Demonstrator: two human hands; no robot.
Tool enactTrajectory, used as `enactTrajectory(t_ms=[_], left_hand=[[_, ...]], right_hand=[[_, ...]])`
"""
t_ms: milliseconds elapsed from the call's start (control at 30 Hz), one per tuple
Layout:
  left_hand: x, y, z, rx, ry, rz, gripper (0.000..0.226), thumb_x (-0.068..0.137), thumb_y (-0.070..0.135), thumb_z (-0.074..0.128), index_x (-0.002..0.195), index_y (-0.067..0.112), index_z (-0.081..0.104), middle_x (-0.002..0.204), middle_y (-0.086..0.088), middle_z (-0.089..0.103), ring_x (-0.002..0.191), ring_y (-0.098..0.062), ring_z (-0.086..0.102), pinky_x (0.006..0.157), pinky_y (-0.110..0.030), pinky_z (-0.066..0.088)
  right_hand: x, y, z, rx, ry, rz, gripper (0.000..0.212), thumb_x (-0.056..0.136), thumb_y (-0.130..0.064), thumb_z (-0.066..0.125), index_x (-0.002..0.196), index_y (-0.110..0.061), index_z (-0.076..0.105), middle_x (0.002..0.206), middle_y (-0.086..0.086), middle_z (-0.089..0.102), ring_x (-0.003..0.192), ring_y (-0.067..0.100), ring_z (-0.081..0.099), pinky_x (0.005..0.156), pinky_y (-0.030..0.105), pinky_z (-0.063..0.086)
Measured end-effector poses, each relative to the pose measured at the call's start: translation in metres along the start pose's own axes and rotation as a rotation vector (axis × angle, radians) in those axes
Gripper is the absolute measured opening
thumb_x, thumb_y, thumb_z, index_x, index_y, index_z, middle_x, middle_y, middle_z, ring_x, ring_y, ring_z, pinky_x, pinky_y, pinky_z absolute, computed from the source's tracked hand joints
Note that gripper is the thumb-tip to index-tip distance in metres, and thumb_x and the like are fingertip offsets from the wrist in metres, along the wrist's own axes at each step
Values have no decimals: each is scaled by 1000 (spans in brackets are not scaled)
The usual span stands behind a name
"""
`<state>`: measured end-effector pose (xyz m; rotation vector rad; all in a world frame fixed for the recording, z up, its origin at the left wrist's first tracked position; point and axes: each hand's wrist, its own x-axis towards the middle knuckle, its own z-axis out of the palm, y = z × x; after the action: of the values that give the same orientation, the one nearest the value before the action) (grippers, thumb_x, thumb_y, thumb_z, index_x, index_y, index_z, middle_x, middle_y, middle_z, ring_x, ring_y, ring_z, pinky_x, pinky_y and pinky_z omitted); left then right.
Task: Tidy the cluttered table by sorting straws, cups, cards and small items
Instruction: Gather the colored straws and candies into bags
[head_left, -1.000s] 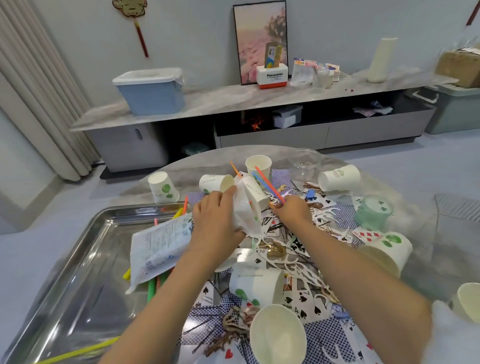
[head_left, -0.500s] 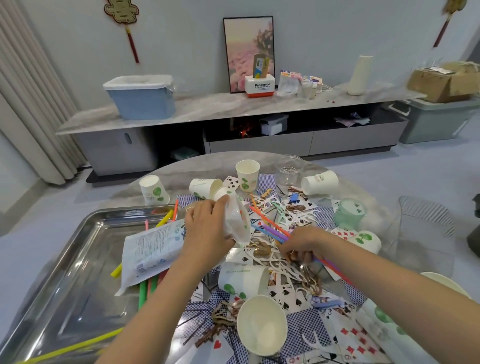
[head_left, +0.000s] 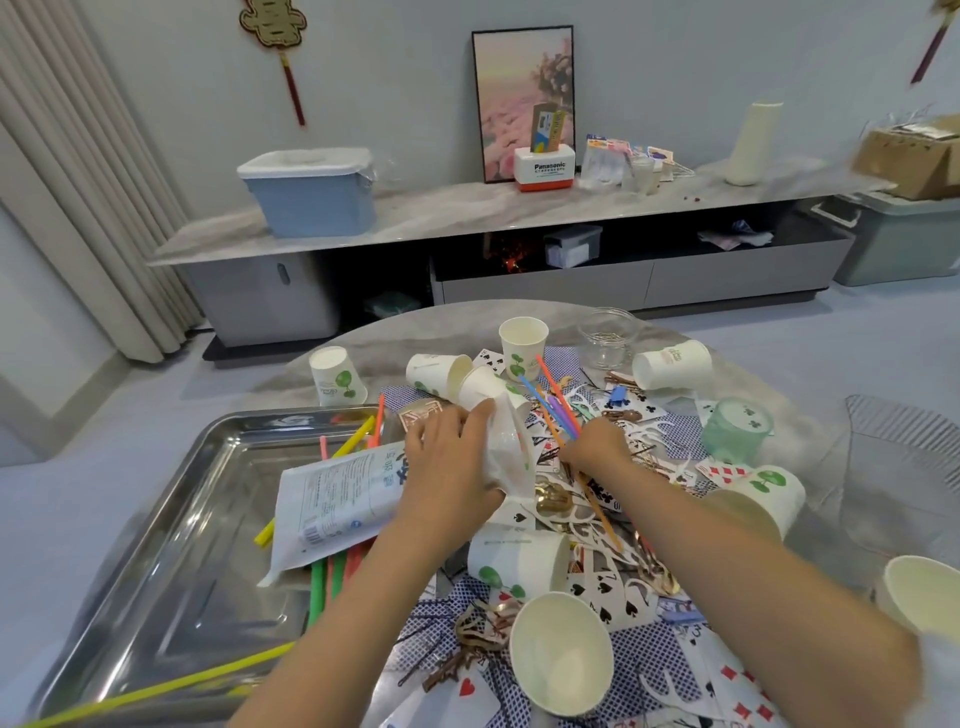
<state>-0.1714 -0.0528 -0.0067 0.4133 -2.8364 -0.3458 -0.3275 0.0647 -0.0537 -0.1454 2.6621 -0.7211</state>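
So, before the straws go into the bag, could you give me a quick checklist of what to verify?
1. Right hand grips the straws: ok.
2. Left hand holds the bag: ok.
3. Bag mouth open toward the straws: cannot tell.
4. All straws in one bundle: not ok, more lie on the tray under the packet.
5. Tipped cup behind the bag out of the way: not ok, it sits right against the bag.
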Motion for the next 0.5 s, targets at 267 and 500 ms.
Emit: enactTrajectory(t_ms=[267, 500], left_hand=[[-8, 1, -11, -18, 14, -3, 83, 78, 24, 63, 147, 26, 17, 135, 2, 33, 131, -19, 24, 110, -35, 7], [-32, 8, -38, -131, 100, -5, 80, 78, 19, 64, 146, 24, 22, 137, 2, 35, 130, -18, 24, 107, -31, 9]], right_hand=[[-25, 1, -24, 508, -130, 6, 21, 92, -22, 44, 73, -13, 43, 62, 4, 41, 47, 15, 32, 43, 24, 27], [-95, 10, -49, 941, -180, -204, 25, 101, -25, 41, 85, -8, 49, 59, 7, 48, 42, 16, 50, 43, 26, 47]])
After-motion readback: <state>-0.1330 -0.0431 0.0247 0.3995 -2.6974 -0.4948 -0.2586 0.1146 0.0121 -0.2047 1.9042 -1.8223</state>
